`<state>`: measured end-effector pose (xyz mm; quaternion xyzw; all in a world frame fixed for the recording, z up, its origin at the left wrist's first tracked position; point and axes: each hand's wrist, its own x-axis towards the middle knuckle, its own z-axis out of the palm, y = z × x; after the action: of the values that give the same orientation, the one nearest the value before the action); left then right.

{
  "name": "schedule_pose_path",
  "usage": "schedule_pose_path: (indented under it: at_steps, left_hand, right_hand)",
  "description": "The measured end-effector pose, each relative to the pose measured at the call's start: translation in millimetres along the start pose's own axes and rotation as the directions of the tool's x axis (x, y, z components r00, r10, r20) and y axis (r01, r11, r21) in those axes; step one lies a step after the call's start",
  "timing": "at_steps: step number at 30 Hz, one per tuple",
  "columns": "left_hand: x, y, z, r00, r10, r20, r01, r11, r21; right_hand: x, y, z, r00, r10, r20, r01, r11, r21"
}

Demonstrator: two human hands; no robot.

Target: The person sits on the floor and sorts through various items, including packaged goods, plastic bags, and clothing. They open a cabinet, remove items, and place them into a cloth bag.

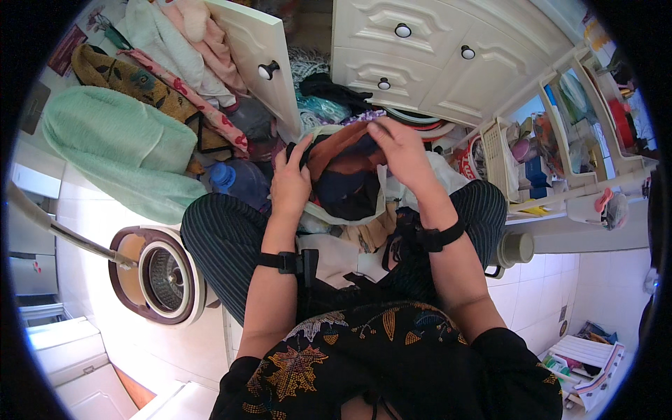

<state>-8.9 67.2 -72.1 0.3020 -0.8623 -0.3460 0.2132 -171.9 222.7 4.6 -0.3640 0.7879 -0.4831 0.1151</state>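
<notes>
Between my knees stands a pale plastic bag (375, 216) with its mouth open. Reddish-brown cloth (336, 146) and dark navy and black cloth (338, 195) fill it. My left hand (291, 184) grips the bag's left edge, with a bit of black cloth at its fingers. On the far right side of the mouth, my right hand (404, 155) pinches the reddish-brown cloth between thumb and fingers. The right palm and the bag's base are hidden. Crumpled beige material (373, 231) lies just below the bag.
An open cabinet door (252, 47) stands ahead, beside cabinet drawers (367, 63). At left are a blue-capped plastic bottle (241, 181), a green towel-like cover (115, 147) and a spin mop bucket (168, 275). A loaded shelf rack (551, 202) rises on the right.
</notes>
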Motion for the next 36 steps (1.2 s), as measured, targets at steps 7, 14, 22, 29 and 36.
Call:
schedule_pose_path:
  at_steps: [7,14,22,29,36]
  left_hand:
    - [8.6,-12.5,6.9,0.996,-0.089,0.003,0.088,0.988,0.123]
    - [9.8,-22.0,16.3,0.992,-0.130,0.002,0.127,0.975,0.184]
    - [8.5,-19.6,16.1,0.987,-0.161,-0.008,0.161,0.974,0.157]
    - [9.3,-26.0,14.1,0.991,-0.131,-0.013,0.132,0.982,0.134]
    - [13.5,-31.4,20.5,1.000,-0.019,-0.011,0.021,0.991,0.130]
  right_hand:
    - [7.6,-31.5,-32.2,0.951,0.131,-0.281,0.026,0.868,0.496]
    - [6.2,-47.6,-82.4,0.812,0.325,-0.485,-0.001,0.832,0.555]
    - [1.4,-20.7,-78.9,0.822,0.471,-0.321,-0.030,0.597,0.801]
    - [-38.9,-43.7,-157.1,0.821,0.081,-0.566,0.177,0.905,0.387]
    - [-103.3,-125.6,-264.7,0.640,-0.343,-0.688,0.150,0.933,-0.326]
